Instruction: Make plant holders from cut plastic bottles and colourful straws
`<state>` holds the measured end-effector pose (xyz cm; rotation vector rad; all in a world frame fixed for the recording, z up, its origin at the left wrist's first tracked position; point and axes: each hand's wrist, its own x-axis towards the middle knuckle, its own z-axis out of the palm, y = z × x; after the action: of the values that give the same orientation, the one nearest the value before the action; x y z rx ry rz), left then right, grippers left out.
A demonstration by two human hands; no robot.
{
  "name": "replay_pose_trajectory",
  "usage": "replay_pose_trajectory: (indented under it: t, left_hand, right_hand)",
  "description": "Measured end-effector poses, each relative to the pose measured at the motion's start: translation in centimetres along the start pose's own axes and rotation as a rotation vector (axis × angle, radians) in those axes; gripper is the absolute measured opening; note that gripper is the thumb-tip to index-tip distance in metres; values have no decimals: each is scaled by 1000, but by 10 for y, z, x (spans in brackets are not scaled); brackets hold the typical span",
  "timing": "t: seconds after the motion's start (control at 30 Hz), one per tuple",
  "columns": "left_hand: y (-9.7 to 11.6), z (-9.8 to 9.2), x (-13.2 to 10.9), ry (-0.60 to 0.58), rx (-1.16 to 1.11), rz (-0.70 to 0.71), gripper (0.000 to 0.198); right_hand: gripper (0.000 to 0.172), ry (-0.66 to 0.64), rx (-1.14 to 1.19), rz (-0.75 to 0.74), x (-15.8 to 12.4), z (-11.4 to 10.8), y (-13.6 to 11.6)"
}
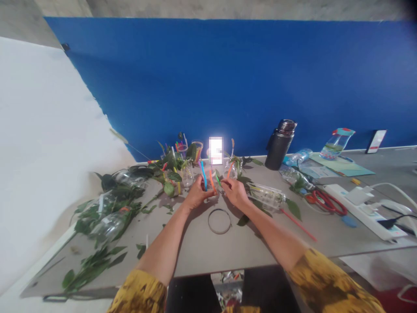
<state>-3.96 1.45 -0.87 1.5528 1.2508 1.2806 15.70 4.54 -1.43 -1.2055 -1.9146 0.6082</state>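
My left hand (198,193) is closed around the side of what looks like a small clear cup, its outline partly hidden by my fingers. A blue straw (203,176) and an orange straw (212,180) stand up from it, leaning slightly. Just to the right, my right hand (235,192) pinches near a short green straw (218,179) with thumb and fingertips. Behind that hand, another orange straw (230,168) rises from a clear container. On the table nearer to me lies a thin metal ring (219,221), touched by neither hand.
Leafy cuttings (94,263) and clear plastic bottles (112,226) cover the left side. A lit phone (216,151) stands at the back. Rightward are a black thermos (280,145), a clear bottle (269,196), a red straw (298,224) and a white power strip (361,211).
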Motion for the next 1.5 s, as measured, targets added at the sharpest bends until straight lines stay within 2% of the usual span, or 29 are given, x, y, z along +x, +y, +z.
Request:
replay_pose_trajectory:
  t: [0.17,0.37,0.43,0.63,0.8,1.13,1.37,1.5]
  left_hand:
    - [11,-2,-3,-53,-108,-7,88]
    - [12,-3,-4,-62,-135,-74,91]
    - [11,-3,-4,-63,-141,-88,90]
    - [13,-2,-5,-54,-98,-117,76]
    - [14,-1,-6,-83,-99,-90,63]
    - [13,1,-6,-106,-121,-84,66]
    - [14,2,-7,-125,-84,-86,60]
    - [13,3,-7,-140,-96,-79,66]
  right_hand:
    - [26,-34,3,57,0,1,-2]
    - [26,-94,226,150,0,2,-5]
    - [25,-87,226,143,-1,2,-5]
    - [25,-72,-148,-4,-5,-6,-11]
    - [30,-138,-385,15,-6,-16,-24]
    - [31,-126,-405,5,-7,-19,-28]
    - [34,-176,-537,-14,-8,-20,-29]
    - [33,-189,-575,-43,-7,-19,-26]
